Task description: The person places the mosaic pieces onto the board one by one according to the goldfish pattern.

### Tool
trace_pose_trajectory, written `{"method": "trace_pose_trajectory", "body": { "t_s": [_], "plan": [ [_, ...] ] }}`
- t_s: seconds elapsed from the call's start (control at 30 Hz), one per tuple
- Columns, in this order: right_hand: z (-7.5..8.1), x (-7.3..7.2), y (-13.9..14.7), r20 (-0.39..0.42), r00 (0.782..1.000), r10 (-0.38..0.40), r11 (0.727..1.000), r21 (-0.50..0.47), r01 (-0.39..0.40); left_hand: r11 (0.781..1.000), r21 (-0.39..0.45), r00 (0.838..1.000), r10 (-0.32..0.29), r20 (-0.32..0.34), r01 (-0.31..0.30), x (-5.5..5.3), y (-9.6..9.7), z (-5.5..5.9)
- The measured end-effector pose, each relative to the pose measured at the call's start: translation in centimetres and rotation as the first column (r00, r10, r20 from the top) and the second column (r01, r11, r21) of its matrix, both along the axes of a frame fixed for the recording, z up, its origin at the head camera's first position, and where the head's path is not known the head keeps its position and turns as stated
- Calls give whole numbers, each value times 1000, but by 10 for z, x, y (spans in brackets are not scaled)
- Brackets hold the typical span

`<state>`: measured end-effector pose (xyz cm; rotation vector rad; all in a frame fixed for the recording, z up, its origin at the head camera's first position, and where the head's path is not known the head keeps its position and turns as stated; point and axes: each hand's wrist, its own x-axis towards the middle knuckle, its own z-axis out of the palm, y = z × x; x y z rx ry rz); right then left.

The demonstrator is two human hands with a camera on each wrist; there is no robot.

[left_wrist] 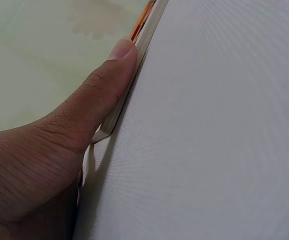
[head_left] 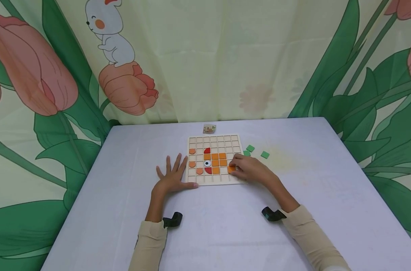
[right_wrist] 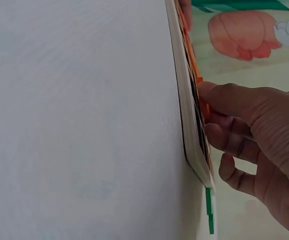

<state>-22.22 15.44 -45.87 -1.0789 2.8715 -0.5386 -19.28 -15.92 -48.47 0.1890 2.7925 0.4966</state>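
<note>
A pale wooden grid board point(head_left: 226, 180) lies on the table, partly filled with coloured pieces. My left hand point(head_left: 172, 181) rests along its left side with fingers spread, and in the left wrist view the thumb point(left_wrist: 107, 82) lies along the front edge. Over the board's right part, my right hand point(head_left: 252, 169) pinches an orange square tile point(head_left: 231, 169) at the grid, its far side hidden by the fingers. Left of that tile sit orange squares point(head_left: 215, 163), a round eye piece point(head_left: 207, 163), red quarter-rounds point(head_left: 207, 150) and orange discs point(head_left: 192, 151).
Green square tiles point(head_left: 264, 154) lie on the table right of the board. Behind the board is a small printed picture card point(head_left: 210, 128). A white cloth covers the table point(head_left: 219, 226), and a curtain point(head_left: 205, 67) with tulips and a rabbit hangs at its far edge.
</note>
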Motion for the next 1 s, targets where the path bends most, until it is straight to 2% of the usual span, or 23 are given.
{"method": "trace_pose_trajectory", "body": {
  "t_s": [0.57, 1.0],
  "plan": [
    [-6, -2, -22, -102, 994, 28, 999, 41, -23, 1000, -1, 1000, -5, 7, 5, 0, 0, 2],
    [-7, -2, -25, -105, 994, 6, 999, 46, -2, 1000, -5, 1000, -5, 12, 5, -1, -1, 2]
  ]
}}
